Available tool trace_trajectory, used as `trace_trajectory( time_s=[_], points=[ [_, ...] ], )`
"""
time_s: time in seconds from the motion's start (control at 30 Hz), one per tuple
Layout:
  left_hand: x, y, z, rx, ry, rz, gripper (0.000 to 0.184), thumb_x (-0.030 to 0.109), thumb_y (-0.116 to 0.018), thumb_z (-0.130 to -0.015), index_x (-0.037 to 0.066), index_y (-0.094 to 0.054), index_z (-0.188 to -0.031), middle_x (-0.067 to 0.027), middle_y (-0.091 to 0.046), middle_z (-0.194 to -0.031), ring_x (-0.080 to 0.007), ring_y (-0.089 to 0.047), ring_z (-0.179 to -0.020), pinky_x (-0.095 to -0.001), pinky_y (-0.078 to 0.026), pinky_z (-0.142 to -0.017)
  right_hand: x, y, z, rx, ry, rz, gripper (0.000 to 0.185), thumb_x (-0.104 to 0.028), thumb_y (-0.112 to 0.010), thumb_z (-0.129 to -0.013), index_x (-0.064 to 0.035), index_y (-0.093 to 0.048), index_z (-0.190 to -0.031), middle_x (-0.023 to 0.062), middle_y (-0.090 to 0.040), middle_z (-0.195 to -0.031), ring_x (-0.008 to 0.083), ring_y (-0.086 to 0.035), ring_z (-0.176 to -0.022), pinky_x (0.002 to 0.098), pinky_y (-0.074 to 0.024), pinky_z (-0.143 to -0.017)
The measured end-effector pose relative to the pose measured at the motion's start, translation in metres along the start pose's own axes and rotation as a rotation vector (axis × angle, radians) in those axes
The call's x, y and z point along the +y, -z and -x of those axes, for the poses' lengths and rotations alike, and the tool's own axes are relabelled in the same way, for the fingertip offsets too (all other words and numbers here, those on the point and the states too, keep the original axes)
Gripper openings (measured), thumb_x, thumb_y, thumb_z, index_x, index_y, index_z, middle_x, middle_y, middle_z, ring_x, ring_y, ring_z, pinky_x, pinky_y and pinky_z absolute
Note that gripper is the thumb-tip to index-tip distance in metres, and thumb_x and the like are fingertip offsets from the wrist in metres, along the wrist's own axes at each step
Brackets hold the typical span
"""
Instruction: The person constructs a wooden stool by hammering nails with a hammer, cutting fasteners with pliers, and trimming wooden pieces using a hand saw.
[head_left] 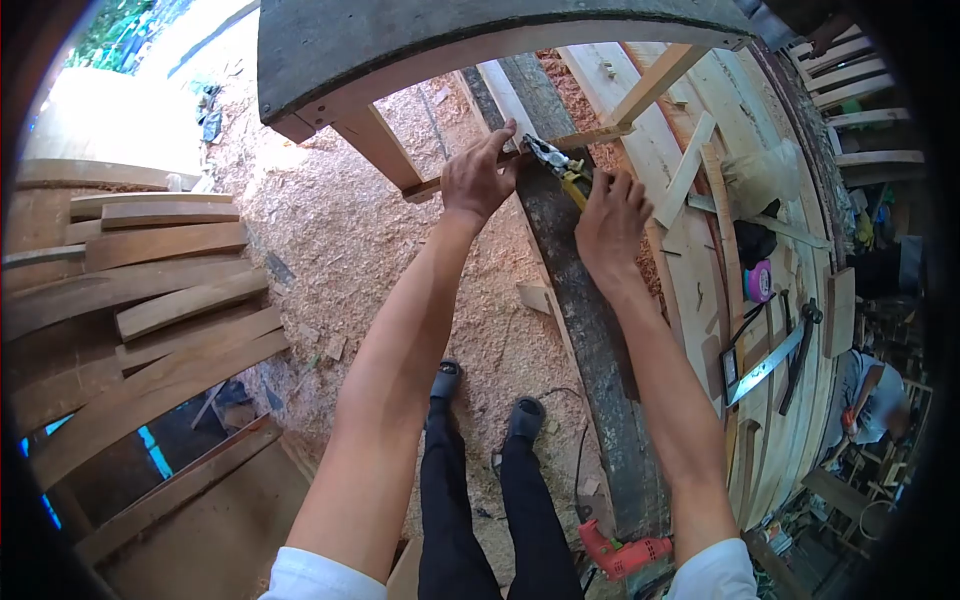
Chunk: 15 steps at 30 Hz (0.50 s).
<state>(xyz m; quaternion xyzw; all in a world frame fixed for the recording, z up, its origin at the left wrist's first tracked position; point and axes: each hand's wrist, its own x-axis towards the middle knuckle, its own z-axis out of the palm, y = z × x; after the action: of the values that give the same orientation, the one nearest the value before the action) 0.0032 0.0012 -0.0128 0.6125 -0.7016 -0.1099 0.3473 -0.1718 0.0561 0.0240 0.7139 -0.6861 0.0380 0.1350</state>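
Note:
My right hand [612, 225] is closed round the yellow handles of a pair of pliers [557, 163]. Their metal jaws point up and left and meet a thin wooden crossbar [590, 137]; whether they grip anything there is too small to tell. My left hand [480, 178] is wrapped round the same crossbar, just left of the jaws, with the thumb up. The bar joins two wooden legs [378, 148] of a piece with a dark, curved-edged top [480, 30], which stands over the bench and the shavings.
A dark beam [590, 330] runs below my hands. A red drill [625, 552] lies at its near end. On planks at right are a pink tape roll [758, 281], a metal blade [768, 365] and a hammer [800, 350]. Boards [180, 245] are stacked left. Another person [872, 400] sits far right.

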Motion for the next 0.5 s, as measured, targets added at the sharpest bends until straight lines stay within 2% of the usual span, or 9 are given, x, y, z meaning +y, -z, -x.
trace_trajectory(
  time_s=[0.1,0.17,0.3,0.4,0.47,0.5],
  points=[
    [0.002,0.002,0.004,0.008,0.001,0.004,0.04,0.038,-0.07,-0.08,0.023,-0.062,-0.116,-0.0042,-0.07,-0.097,-0.0241,-0.067,-0.087,-0.0362,-0.052,-0.071,-0.002,0.011,-0.001,-0.075,0.041,0.084,0.031,-0.012,-0.058,-0.085,-0.0049,-0.049,-0.114,0.0127,-0.048,-0.11,0.0274,-0.047,-0.105,0.0393,-0.0444,-0.081],
    [0.003,0.007,0.003,0.007,0.015,-0.006,0.04,0.039,-0.07,-0.08,0.023,-0.062,-0.116,-0.0042,-0.07,-0.097,-0.0241,-0.067,-0.086,-0.036,-0.052,-0.07,-0.007,0.003,-0.009,-0.205,-0.022,0.157,0.031,-0.01,-0.056,-0.086,-0.0041,-0.048,-0.115,0.0142,-0.048,-0.112,0.0269,-0.047,-0.106,0.0374,-0.0447,-0.083],
    [0.004,0.006,0.0,-0.039,0.048,0.002,0.043,0.04,-0.07,-0.08,0.023,-0.061,-0.118,-0.005,-0.069,-0.099,-0.0245,-0.067,-0.088,-0.0366,-0.052,-0.071,-0.003,0.005,-0.01,-0.132,-0.061,0.063,0.033,-0.009,-0.059,-0.084,-0.0032,-0.048,-0.115,0.0159,-0.048,-0.112,0.0273,-0.047,-0.108,0.0388,-0.0452,-0.085],
    [0.0,0.008,0.001,-0.054,0.048,0.012,0.045,0.04,-0.07,-0.079,0.024,-0.06,-0.12,-0.0059,-0.069,-0.102,-0.0247,-0.066,-0.091,-0.0373,-0.052,-0.072,-0.007,0.013,-0.016,-0.117,-0.094,0.084,0.042,-0.006,-0.062,-0.082,-0.0013,-0.044,-0.12,0.0159,-0.048,-0.111,0.0288,-0.045,-0.11,0.0388,-0.0482,-0.085],
    [-0.002,0.006,0.0,-0.063,0.065,0.039,0.045,0.039,-0.07,-0.079,0.024,-0.06,-0.121,-0.0061,-0.069,-0.102,-0.0248,-0.066,-0.091,-0.0377,-0.052,-0.073,-0.001,0.008,-0.021,-0.184,-0.057,0.117,0.053,-0.005,-0.063,-0.081,-0.001,-0.037,-0.127,0.0164,-0.047,-0.111,0.0304,-0.044,-0.11,0.0348,-0.0512,-0.085],
    [0.0,0.007,0.0,-0.095,0.111,0.086,0.045,0.037,-0.069,-0.079,0.026,-0.06,-0.122,-0.0082,-0.068,-0.1,-0.0268,-0.065,-0.09,-0.0396,-0.052,-0.076,0.003,0.01,-0.021,-0.182,-0.066,0.123,0.053,-0.005,-0.063,-0.081,-0.001,-0.037,-0.127,0.0164,-0.047,-0.111,0.0304,-0.044,-0.11,0.0348,-0.0512,-0.085]
  ],
)
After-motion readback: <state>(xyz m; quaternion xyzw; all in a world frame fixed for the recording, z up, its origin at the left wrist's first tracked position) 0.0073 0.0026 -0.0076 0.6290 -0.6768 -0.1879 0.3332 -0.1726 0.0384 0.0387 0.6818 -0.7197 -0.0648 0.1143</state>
